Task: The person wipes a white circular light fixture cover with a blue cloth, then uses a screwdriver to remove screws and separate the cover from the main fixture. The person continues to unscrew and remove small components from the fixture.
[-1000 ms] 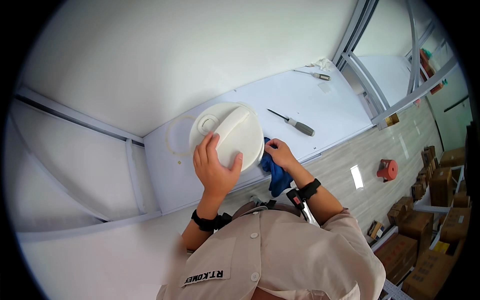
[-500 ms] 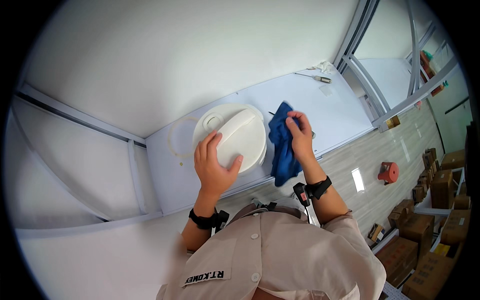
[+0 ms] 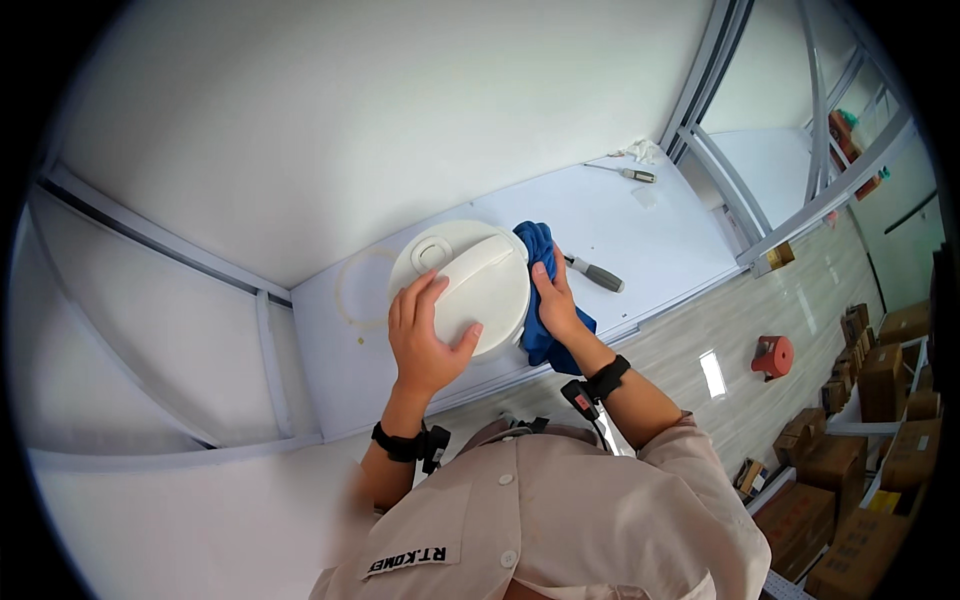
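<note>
A round white appliance that looks like a rice cooker (image 3: 490,300), with a broad handle across its lid, stands on the white table. On the left part of that lid lies my left hand (image 3: 422,335), fingers stretched out near the handle and thumb spread apart. My right hand (image 3: 556,300) holds a crumpled blue cloth (image 3: 535,240) against the cooker's right side. Part of the cloth hangs down toward the table's near edge. Behind my right hand, a screwdriver (image 3: 598,275) with a dark grey handle lies on the table.
Another screwdriver (image 3: 638,175) lies at the table's far right, beside a crumpled white piece (image 3: 640,150). A yellowish ring mark (image 3: 345,285) shows left of the cooker. Metal frames flank the table (image 3: 680,240). A red stool (image 3: 772,357) and cardboard boxes (image 3: 835,455) stand on the right.
My right hand has moved left with the blue cloth, from beside the cooker to against its side. The grey-handled screwdriver now shows. My left hand stays on the lid.
</note>
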